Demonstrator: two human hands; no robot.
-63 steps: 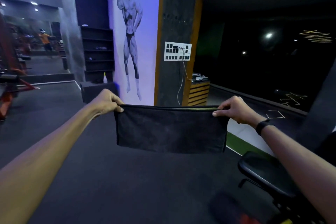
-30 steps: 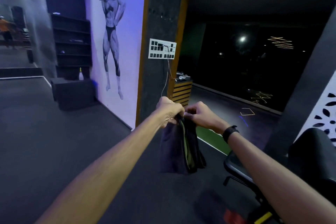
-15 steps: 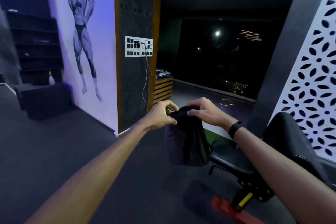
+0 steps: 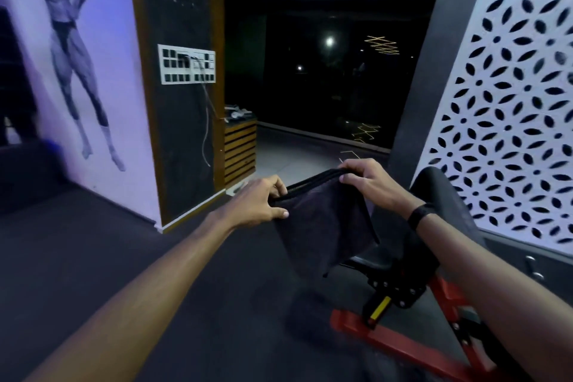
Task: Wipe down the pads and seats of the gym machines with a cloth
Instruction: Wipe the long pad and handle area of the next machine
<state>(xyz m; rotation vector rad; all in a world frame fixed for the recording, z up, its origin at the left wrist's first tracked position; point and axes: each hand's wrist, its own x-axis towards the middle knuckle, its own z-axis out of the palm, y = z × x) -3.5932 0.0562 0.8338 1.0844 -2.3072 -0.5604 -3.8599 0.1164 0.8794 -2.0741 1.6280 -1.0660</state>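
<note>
Now we are pinching the folded cloth (image 4: 322, 226) in both hands, left hand (image 4: 260, 205) and right hand (image 4: 369, 180); the seat pad (image 4: 372, 257) is lying just below, nearer the right.

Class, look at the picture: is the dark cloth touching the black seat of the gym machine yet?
Cannot tell. In the head view the cloth, held by the left hand and right hand, hangs in front of the seat, hiding any gap.

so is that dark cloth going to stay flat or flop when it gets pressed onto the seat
Probably floppy: the cloth sags in folds below where the left hand and right hand pinch its top edge. It looks light, since fingertips alone carry it. Folded in layers, it should mould to the seat rather than stay flat.
</note>
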